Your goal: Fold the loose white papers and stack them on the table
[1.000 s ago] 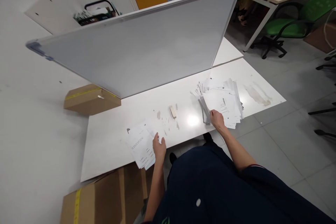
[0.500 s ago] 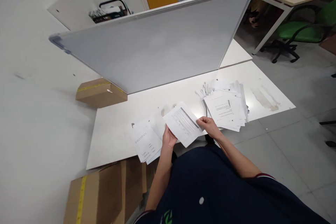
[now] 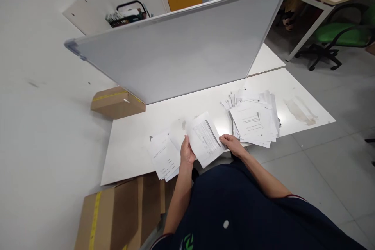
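Between my two hands is a printed sheet of paper (image 3: 203,139) with a dark heading strip and rows of text, held just over the table's front edge. My left hand (image 3: 187,151) grips its left edge, thumb on top and the other fingers underneath. At the right edge, my right hand (image 3: 231,143) pinches the paper. Whether more than one sheet is in my hands, I cannot tell. To the left lies a small stack of printed papers (image 3: 165,158). A larger, untidy paper pile (image 3: 252,122) lies to the right.
A whiteboard (image 3: 181,50) stands along the back of the white table (image 3: 125,144). One cardboard box (image 3: 117,103) sits at the table's left end, and larger boxes (image 3: 105,215) stand below. A green chair (image 3: 336,35) is on the floor at right.
The sheet has tilted and curved a little between my hands, its left side turning more upright. Both hands keep their hold. The whole view has shifted slightly.
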The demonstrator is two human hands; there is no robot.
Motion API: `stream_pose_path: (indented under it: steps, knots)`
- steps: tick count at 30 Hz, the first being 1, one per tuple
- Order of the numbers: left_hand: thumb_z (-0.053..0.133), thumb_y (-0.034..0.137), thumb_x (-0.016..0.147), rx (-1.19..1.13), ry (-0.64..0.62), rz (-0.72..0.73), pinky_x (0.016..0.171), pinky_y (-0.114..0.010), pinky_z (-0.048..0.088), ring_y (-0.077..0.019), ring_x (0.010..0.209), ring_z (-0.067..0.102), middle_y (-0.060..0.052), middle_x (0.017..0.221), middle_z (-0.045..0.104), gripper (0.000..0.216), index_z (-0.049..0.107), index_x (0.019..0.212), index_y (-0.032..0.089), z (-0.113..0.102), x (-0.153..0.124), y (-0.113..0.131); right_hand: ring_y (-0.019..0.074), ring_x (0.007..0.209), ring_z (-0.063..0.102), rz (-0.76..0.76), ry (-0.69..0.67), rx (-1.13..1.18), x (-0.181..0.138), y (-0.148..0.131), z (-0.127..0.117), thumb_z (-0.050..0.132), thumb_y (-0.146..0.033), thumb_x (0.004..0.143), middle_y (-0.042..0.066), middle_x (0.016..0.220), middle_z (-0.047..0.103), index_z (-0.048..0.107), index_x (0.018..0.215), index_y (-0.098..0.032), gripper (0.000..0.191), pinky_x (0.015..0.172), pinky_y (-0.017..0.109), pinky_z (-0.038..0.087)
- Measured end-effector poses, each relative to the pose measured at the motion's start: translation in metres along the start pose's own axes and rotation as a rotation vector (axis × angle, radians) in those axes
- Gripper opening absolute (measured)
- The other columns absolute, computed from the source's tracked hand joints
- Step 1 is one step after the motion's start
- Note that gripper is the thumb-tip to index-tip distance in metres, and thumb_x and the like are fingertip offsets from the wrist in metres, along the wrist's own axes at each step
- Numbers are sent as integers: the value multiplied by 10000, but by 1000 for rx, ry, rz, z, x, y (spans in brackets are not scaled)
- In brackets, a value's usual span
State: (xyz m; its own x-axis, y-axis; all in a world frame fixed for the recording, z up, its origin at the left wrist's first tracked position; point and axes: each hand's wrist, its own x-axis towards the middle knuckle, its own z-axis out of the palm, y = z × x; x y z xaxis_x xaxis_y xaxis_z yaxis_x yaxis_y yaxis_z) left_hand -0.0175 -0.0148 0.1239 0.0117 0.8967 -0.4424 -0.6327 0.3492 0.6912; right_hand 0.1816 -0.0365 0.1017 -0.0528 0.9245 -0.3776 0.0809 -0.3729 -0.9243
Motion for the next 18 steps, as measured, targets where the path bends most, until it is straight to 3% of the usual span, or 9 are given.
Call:
stream_pose_path:
  steps: [6,12,18]
  knots:
    - [630,350,676,185,86,189,746,-276,455,-135,766,586,-30,754,629,234,607,767,136,-1,-3,0,113,599,458,-116,12,-55,0,-22,-5,519,-461,702,-24,682,526,534,858,-200,305,547,213,368]
    - [592,349,698,376,189,436,676,-232,444,-106,713,550,0,702,587,204,590,772,159,-2,-2,3,95,535,365,-237,15,-164,2,-38,-6,449,-462,754,-26,543,397,467,586,-175,333,493,207,297]
    - [585,348,701,279,198,350,655,-220,435,-86,683,538,6,720,570,205,565,807,174,-4,0,2,89,508,337,-262,121,-304,2,-37,5,490,-455,727,-29,507,363,481,554,-176,328,464,210,255]
